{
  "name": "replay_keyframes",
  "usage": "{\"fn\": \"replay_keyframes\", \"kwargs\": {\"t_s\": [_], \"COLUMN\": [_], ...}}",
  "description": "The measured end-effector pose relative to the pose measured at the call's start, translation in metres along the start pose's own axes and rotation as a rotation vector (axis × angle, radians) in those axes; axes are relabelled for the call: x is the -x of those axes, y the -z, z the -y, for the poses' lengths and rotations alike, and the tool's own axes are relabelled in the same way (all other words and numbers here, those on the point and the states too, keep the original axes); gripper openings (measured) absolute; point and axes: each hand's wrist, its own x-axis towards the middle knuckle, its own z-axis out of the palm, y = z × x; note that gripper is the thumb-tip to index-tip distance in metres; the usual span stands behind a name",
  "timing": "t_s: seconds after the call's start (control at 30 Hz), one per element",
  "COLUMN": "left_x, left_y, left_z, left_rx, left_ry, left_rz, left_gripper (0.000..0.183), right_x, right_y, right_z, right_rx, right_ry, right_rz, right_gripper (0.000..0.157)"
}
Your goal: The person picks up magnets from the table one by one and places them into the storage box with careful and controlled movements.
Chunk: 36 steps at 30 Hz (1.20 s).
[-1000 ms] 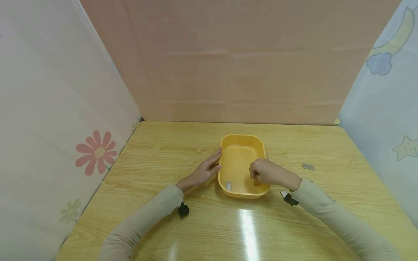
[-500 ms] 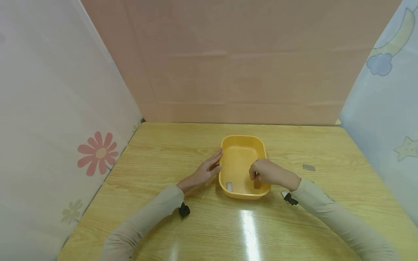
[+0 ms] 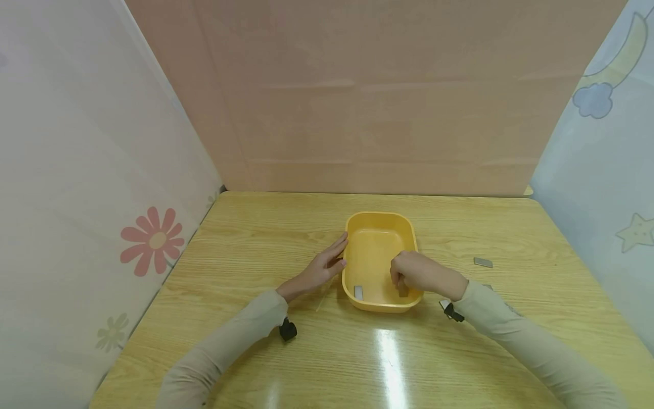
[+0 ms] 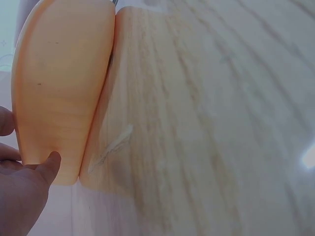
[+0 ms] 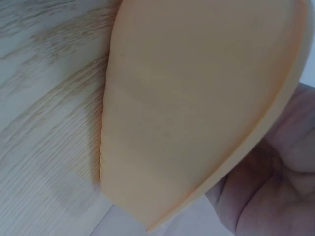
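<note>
A yellow plastic tray [image 3: 375,244] stands on the wooden table in the head view. My left hand [image 3: 322,268] rests against its left wall with straight fingers; in the left wrist view the thumb touches the tray's outer side [image 4: 64,88]. Inside the tray, over its right side, my right hand [image 3: 421,271] has curled fingers pointing down at a small brownish rectangular tile [image 3: 403,291], which they appear to pinch. The right wrist view shows only the palm [image 5: 275,182] behind the wall, the fingertips hidden. A small grey tile [image 3: 359,293] lies in the tray's near left corner.
On the table right of the tray lies a grey tile [image 3: 482,262]. Another tile [image 3: 487,287] peeks out beside the right sleeve [image 3: 516,324], and one more [image 3: 444,307] lies partly under the black wrist camera [image 3: 453,313]. A pink-brown sheet [image 3: 378,113] hangs behind the table.
My right hand has shifted very slightly toward the near side, and more of the brownish tile shows below it. My left hand keeps its place at the tray.
</note>
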Motion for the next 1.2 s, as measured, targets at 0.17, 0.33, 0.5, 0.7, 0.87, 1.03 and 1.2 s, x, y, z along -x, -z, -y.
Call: {"fn": "replay_keyframes", "kwargs": {"t_s": [0.17, 0.33, 0.5, 0.7, 0.87, 1.03, 1.2], "left_x": [0.0003, 0.0001, 0.0002, 0.0003, 0.0001, 0.0004, 0.0007], "left_y": [-0.0002, -0.0002, 0.0000, -0.0001, -0.0003, -0.0001, -0.0001], "left_z": [-0.0017, -0.0020, -0.0009, -0.0010, -0.0009, -0.0029, -0.0044], "left_rx": [0.007, 0.007, 0.012, 0.007, 0.002, -0.008, -0.009], "left_ry": [0.007, 0.009, 0.010, 0.010, 0.008, 0.007, 0.008], "left_rz": [-0.002, -0.001, -0.001, 0.002, 0.003, 0.002, 0.003], "left_gripper": [0.056, 0.056, 0.056, 0.056, 0.056, 0.056, 0.056], "right_x": [0.0002, 0.0000, -0.0008, -0.0005, -0.0008, -0.0003, 0.0004], "right_y": [0.0000, -0.0006, -0.0030, -0.0037, -0.0027, -0.0003, 0.0009], "right_z": [0.0024, 0.0039, 0.0031, 0.0027, 0.0047, 0.0071, 0.0071], "right_rx": [-0.016, 0.013, 0.015, -0.011, -0.024, -0.032, -0.019], "right_ry": [-0.018, -0.028, -0.045, -0.054, -0.067, -0.063, -0.037], "right_rz": [0.012, 0.010, 0.029, 0.046, 0.061, 0.071, 0.065], "right_gripper": [0.035, 0.036, 0.035, 0.038, 0.037, 0.035, 0.032]}}
